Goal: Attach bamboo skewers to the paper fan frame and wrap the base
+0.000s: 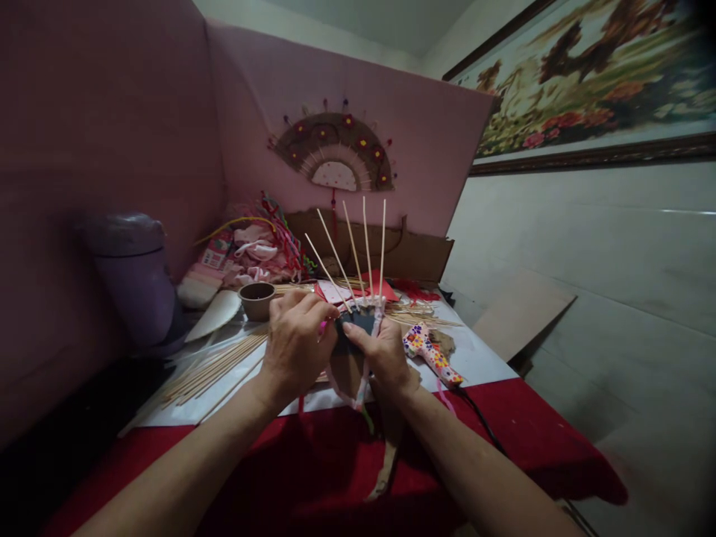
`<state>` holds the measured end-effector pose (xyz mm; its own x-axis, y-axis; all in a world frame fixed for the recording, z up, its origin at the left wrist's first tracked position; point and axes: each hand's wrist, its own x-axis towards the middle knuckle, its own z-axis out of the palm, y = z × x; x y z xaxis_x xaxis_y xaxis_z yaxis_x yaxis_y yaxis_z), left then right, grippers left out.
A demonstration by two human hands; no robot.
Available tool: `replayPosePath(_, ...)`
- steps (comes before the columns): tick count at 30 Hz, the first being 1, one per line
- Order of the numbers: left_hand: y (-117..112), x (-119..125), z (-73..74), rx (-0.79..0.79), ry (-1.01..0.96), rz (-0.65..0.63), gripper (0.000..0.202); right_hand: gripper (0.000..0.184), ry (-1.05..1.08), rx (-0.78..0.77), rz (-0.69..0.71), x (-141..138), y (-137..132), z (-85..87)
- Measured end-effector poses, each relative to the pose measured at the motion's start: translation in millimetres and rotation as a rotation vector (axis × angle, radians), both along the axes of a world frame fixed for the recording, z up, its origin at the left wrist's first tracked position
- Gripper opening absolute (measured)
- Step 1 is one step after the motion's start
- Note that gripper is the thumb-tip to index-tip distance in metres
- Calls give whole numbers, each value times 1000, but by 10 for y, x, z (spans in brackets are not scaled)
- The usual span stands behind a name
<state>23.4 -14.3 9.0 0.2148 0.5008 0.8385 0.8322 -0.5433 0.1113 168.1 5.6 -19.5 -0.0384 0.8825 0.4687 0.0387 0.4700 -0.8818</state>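
Note:
My right hand [385,354] grips a dark cardboard piece [347,367] by its right side, thumb across the front. White-pink fuzzy trim runs along the edges of this piece. Several thin wooden sticks [365,246] fan upward from its top edge. At the top left corner, my left hand [302,332] is closed in a pinch; a bit of pink shows at the fingertips, but what they hold is hidden. Just right of my right hand lies a flower-patterned glue gun [430,354] with a black cord.
Loose wooden sticks [218,369] lie at the left beside a small brown bowl [257,301] and a purple bin [134,280]. Pink fabric and fuzzy stems [260,250] are heaped behind. A decorated fan [335,149] hangs on the pink panel. Red cloth [548,440] covers the table's front.

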Motion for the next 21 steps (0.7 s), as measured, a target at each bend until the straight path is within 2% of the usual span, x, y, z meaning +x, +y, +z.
replayPosePath(6, 6, 14, -3, 6, 65, 24, 7, 21, -64, 19, -45, -9, -20, -20)
replayPosePath(12, -3, 1, 13, 10, 161, 44, 11, 24, -243, 137, -160, -14, -61, -41)
replayPosePath(17, 10, 15, -1, -4, 226, 99, 12, 16, -315, 259, -192, -31, -72, -45)
replayPosePath(21, 34, 25, -23, -63, 176, 131, 10, 12, -319, 294, -194, -54, -105, -39)
